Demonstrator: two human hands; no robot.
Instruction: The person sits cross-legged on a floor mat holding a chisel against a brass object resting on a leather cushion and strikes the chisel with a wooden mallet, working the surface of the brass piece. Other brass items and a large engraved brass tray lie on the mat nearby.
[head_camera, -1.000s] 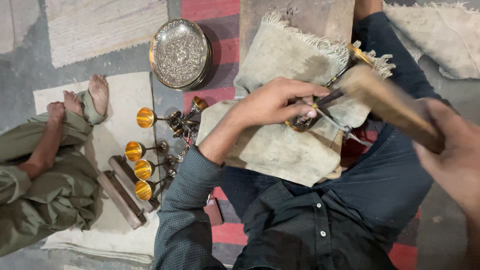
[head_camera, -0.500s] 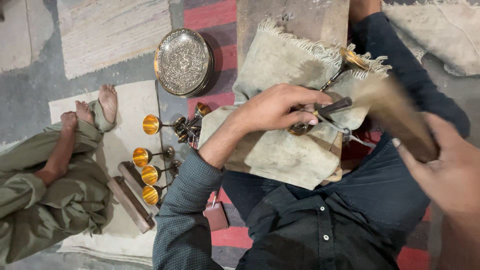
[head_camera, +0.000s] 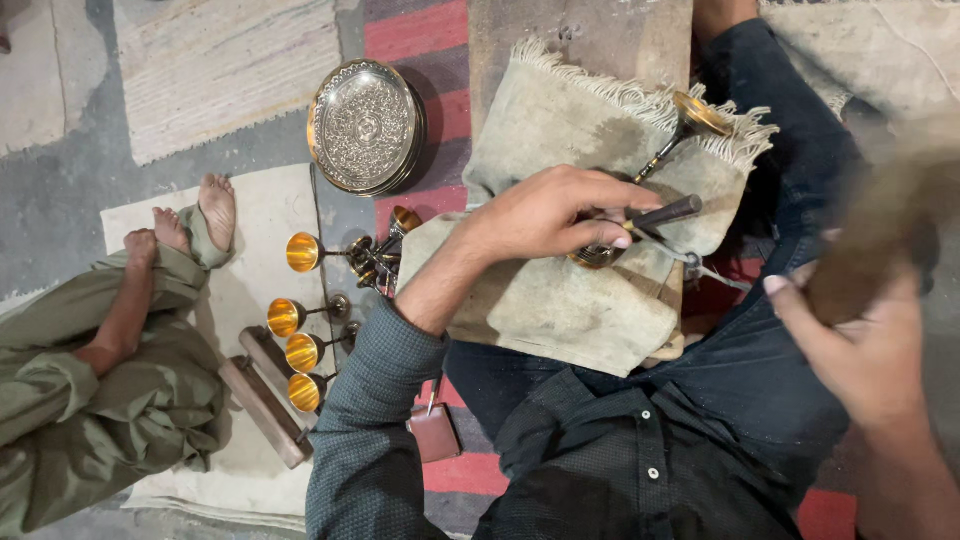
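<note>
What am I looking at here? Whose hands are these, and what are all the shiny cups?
The camera sits on a person's head and looks down, so you see their own lap and two bare hands. The left hand holds a thin metal tool against a brass goblet lying on a grey cloth. The right hand holds a wooden mallet, blurred because it is moving. On the floor lie more small goblets and a round patterned metal plate. At the left another person sits barefoot on a mat; you see their feet.
</note>
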